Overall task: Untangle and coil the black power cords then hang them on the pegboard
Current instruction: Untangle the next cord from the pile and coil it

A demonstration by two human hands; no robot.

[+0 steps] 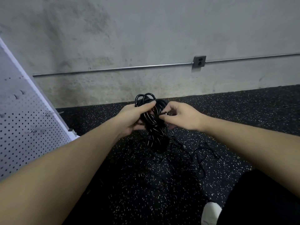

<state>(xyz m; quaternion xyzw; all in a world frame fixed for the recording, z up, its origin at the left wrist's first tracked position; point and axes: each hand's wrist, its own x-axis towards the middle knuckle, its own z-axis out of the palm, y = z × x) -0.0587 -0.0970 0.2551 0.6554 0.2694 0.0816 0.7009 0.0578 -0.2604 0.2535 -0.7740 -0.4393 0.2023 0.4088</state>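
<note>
A bare concrete wall (146, 33) fills the upper half of the view, grey and mottled with darker stains. A thin metal conduit (113, 69) runs along it, slightly tilted, and passes through a grey outlet box (199, 61) with a double socket. Below, the wall meets a black rubber floor (243, 108) flecked with white specks. The light is dim and cool, falling more on the wall than on the floor, whose near part lies in shadow, so that little detail there can be made out.
</note>
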